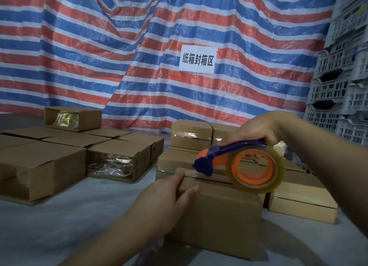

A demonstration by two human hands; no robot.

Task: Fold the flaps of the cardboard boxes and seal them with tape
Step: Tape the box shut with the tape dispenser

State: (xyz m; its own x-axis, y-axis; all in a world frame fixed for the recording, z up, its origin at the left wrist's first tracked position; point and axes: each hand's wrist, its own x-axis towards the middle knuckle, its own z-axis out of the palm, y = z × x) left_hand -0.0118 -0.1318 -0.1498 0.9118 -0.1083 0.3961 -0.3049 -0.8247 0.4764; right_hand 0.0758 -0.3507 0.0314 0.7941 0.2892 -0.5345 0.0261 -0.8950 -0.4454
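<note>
A brown cardboard box (221,220) stands in front of me on the pale table cover, flaps folded down with a seam along its top. My left hand (167,198) rests on the box's left end, fingers straight over the top edge near the seam. My right hand (256,129) grips the blue handle of an orange and blue tape dispenser (239,164) loaded with a roll of clear tape. The dispenser hovers just above the box's top, its blue cutter end close to my left fingertips. A short strip of clear tape seems to run from the cutter to the box edge.
Taped boxes (191,138) are stacked behind and right of the held box. On the left lies a group of boxes (111,158), some with shiny tape on their ends. A striped tarp with a white sign (197,60) hangs behind. Grey plastic crates (342,82) stand at right.
</note>
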